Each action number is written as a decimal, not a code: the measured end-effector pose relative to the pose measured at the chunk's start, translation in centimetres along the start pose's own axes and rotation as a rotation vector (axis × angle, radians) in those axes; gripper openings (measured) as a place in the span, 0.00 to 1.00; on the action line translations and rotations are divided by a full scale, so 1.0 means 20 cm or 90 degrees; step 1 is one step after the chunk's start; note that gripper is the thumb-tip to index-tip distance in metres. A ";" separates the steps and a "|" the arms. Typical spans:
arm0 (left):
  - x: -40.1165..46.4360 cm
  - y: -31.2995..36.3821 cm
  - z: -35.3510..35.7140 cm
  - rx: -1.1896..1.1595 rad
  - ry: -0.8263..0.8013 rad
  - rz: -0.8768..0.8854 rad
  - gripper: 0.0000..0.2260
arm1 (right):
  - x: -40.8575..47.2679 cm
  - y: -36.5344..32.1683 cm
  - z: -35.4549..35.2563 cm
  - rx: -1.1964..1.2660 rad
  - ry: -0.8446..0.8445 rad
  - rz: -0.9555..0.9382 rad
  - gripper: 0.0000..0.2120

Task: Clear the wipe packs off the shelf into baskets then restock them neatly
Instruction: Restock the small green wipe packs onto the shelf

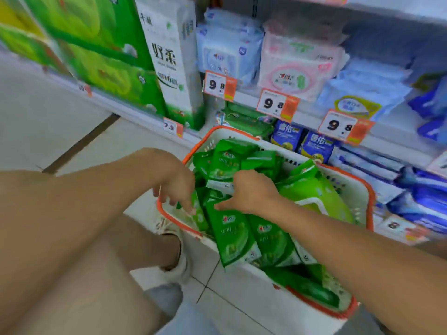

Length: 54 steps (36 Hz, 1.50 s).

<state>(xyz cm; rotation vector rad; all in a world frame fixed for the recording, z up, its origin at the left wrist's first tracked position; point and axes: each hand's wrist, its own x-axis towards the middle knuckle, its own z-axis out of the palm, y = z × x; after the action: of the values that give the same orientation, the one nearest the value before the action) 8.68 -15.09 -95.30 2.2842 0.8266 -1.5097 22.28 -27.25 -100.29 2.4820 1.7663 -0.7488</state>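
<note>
both hands (179, 182) in basket (348, 187), green wipe packs (229, 235)

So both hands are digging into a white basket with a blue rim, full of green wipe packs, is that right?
Not quite: the head view shows the white plastic basket's rim is orange, not blue. Both the left hand and right hand are indeed in among the green wipe packs.

A shop; price tags (277, 104) front stocked shelves (302, 117).
</note>
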 end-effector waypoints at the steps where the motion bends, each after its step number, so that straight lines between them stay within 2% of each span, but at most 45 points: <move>1: 0.02 0.04 0.01 -0.035 0.009 0.007 0.25 | -0.03 -0.01 0.05 -0.030 -0.024 0.018 0.34; 4: 0.08 0.14 0.06 -0.080 0.047 0.019 0.22 | -0.11 -0.02 0.20 0.031 -0.053 0.052 0.49; 6: 0.13 0.18 0.12 -0.135 0.031 0.014 0.16 | -0.14 -0.04 0.26 0.119 -0.063 0.077 0.53; 8: 0.17 0.18 0.17 -0.224 0.035 0.005 0.10 | -0.15 -0.07 0.29 0.168 -0.081 0.091 0.52; 11: 0.17 0.14 0.20 -0.409 0.044 0.022 0.14 | -0.13 -0.08 0.24 0.249 -0.157 0.116 0.49; 13: 0.12 0.12 0.19 -0.585 0.001 0.049 0.18 | -0.11 -0.07 0.16 0.364 -0.173 0.098 0.39; 15: 0.06 0.13 0.16 -0.736 -0.030 0.088 0.18 | -0.09 -0.04 0.06 0.475 -0.104 0.055 0.30; 16: 0.04 0.13 0.15 -0.771 -0.022 0.112 0.16 | -0.08 -0.01 0.01 0.512 -0.085 0.034 0.28; 18: 0.04 0.14 0.13 -0.771 0.032 0.152 0.14 | -0.10 0.06 -0.07 0.569 -0.154 0.021 0.28; 20: 0.05 0.14 0.11 -0.727 0.102 0.150 0.17 | -0.15 0.13 -0.14 0.474 -0.308 0.043 0.28; 23: 0.07 0.16 0.10 -0.654 0.143 0.124 0.22 | -0.26 0.25 -0.07 0.106 -0.512 0.047 0.21; 25: 0.08 0.20 0.10 -0.618 0.153 0.121 0.27 | -0.36 0.30 0.07 -0.142 -0.563 -0.007 0.25; 26: 0.09 0.23 0.09 -0.601 0.156 0.129 0.29 | -0.41 0.32 0.13 -0.233 -0.548 -0.051 0.26; 28: 0.08 0.27 0.08 -0.573 0.142 0.155 0.29 | -0.46 0.34 0.19 -0.259 -0.471 -0.118 0.20; 30: 0.07 0.29 0.06 -0.550 0.112 0.182 0.27 | -0.42 0.39 0.15 -0.178 -0.390 -0.129 0.12; 32: 0.04 0.30 0.03 -0.558 0.094 0.198 0.23 | -0.36 0.44 0.03 -0.099 -0.319 -0.136 0.07; 35: -0.01 0.29 -0.01 -0.618 0.117 0.198 0.19 | -0.33 0.54 -0.17 0.188 -0.276 -0.069 0.03; 38: -0.03 0.26 -0.05 -0.688 0.162 0.205 0.22 | -0.35 0.58 -0.31 0.493 -0.253 -0.011 0.10; 40: -0.04 0.24 -0.06 -0.743 0.190 0.221 0.28 | -0.35 0.58 -0.35 0.595 -0.221 0.005 0.12; 41: -0.04 0.24 -0.07 -0.777 0.202 0.236 0.29 | -0.34 0.58 -0.36 0.630 -0.198 0.009 0.12; 44: -0.07 0.28 -0.07 -0.883 0.255 0.273 0.16 | -0.32 0.56 -0.38 0.727 -0.118 0.032 0.10; 46: -0.09 0.32 -0.07 -0.934 0.273 0.275 0.11 | -0.30 0.54 -0.37 0.783 -0.066 0.048 0.10; 49: -0.13 0.37 -0.06 -0.974 0.229 0.289 0.17 | -0.26 0.48 -0.33 0.843 0.019 0.065 0.08; 51: -0.16 0.39 -0.05 -0.920 0.214 0.345 0.18 | -0.25 0.41 -0.31 0.886 0.063 0.065 0.09; 54: -0.15 0.37 -0.04 -0.880 0.297 0.384 0.24 | -0.23 0.34 -0.30 0.921 0.115 0.071 0.12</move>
<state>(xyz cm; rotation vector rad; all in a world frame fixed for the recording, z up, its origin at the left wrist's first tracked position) 12.77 -21.46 -92.73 1.4793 0.7693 0.0300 29.41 -32.24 -95.01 3.3185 1.1489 -2.5154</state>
